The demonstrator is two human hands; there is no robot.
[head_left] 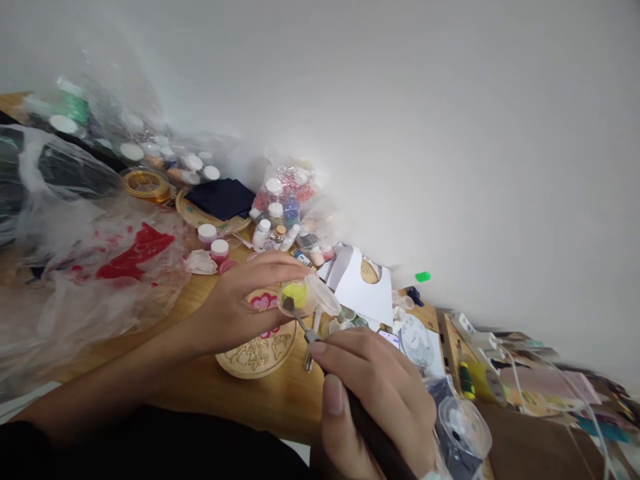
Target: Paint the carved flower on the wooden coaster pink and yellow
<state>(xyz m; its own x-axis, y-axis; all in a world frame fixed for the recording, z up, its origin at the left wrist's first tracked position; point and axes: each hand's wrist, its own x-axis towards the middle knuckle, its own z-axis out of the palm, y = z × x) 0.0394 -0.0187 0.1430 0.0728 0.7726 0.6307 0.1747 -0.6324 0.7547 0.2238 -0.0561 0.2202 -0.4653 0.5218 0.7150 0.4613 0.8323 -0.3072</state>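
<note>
My left hand (240,307) is closed around a small clear cup (303,303) that holds something yellow. Its round translucent lid (324,295) stands open on the right side. In my right hand (375,387) is a palette knife (377,427) with a dark handle. The knife's metal tip reaches into the cup and touches the yellow contents. Below the cup lies a round wooden plaque (255,357) with raised flower outlines, and some petals on it are pink and red. My left fingers and the cup hide part of the plaque.
Crumpled plastic bags (100,267) cover the left side of the wooden table (240,403). Small jars with white lids (219,250) and a dark blue cloth (221,198) lie behind. White paper (365,293), a clear container (464,427) and a power strip (487,347) are on the right.
</note>
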